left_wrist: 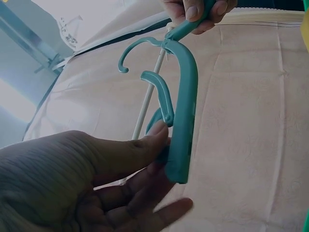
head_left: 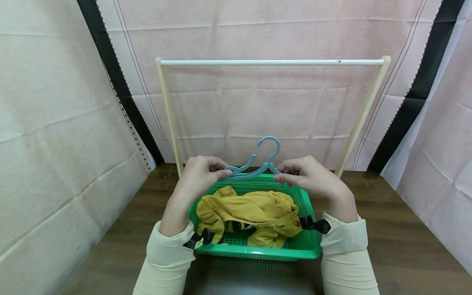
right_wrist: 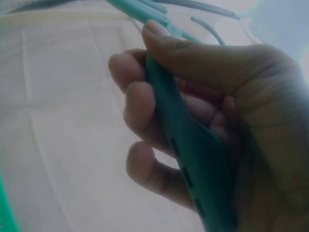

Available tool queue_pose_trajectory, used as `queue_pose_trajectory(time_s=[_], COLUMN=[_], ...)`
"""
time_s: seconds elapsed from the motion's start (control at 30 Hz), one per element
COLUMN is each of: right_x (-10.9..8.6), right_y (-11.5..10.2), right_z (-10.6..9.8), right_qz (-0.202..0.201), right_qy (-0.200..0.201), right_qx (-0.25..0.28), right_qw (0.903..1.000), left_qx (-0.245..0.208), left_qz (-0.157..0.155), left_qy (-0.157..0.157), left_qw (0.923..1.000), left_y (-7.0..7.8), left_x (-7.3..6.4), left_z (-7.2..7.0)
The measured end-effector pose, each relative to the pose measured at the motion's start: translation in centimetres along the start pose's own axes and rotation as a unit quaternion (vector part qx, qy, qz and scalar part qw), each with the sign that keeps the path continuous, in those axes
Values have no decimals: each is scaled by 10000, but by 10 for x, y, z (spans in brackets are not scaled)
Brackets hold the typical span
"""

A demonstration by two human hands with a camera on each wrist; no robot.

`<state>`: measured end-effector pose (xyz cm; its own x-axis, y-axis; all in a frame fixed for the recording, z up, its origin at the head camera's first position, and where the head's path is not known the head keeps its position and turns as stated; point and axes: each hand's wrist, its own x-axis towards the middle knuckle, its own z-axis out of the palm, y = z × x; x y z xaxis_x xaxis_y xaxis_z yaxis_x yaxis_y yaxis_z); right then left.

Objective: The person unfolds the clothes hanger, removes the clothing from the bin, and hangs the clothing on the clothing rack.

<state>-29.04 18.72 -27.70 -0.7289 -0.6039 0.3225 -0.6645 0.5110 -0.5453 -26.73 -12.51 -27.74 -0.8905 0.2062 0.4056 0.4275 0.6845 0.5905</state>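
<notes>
Both hands hold a blue folding clothes hanger [head_left: 254,173] above the far side of a green basket [head_left: 258,253]. My left hand [head_left: 202,174] pinches the hanger's left arm near its end. In the left wrist view, a short hooked piece of the hanger [left_wrist: 165,96] stands out from that arm by the thumb. My right hand [head_left: 311,177] grips the other arm, which the right wrist view shows angled down along the palm, thumb on top. The hanger's hook points up between the hands. A crumpled mustard-yellow garment [head_left: 254,207] with a dark print lies in the basket.
A rack with a white crossbar [head_left: 273,62] and cream posts [head_left: 363,114] stands behind the basket. The basket sits on a dark wooden table [head_left: 391,246]. Pale cloth walls [head_left: 66,135] with black edging surround the table on the left, back and right.
</notes>
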Motion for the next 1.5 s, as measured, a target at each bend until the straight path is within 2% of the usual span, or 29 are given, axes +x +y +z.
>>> queue_pose_trajectory(time_s=[0.17,0.3,0.4,0.7,0.87,1.1,1.3,1.5], right_x=[-1,-1,0,0,0,-1,0,-1], right_y=[-2,-1,-1,-1,1,2,1,0], right_z=[-1,-3,-2,-2,-1,-1,-3,-3], right_qz=[-58,-108,-143,-148,-127,-101,-89,-40], right_qy=[32,68,86,135,97,104,91,60], right_qx=[-37,-34,-36,-49,-3,-60,-48,-37], right_qw=[10000,9999,9999,9998,9999,9999,9999,10000], left_qx=[419,652,717,545,367,224,116,45], left_qz=[300,485,508,163,-80,-139,-215,-378], left_qy=[-145,-58,81,441,422,450,593,644], left_qw=[9986,9967,9961,9974,9984,9986,9979,9972], left_y=[0,1,1,3,3,0,0,-2], left_x=[-1,-1,0,3,1,2,2,1], left_z=[0,1,3,6,5,2,-1,-3])
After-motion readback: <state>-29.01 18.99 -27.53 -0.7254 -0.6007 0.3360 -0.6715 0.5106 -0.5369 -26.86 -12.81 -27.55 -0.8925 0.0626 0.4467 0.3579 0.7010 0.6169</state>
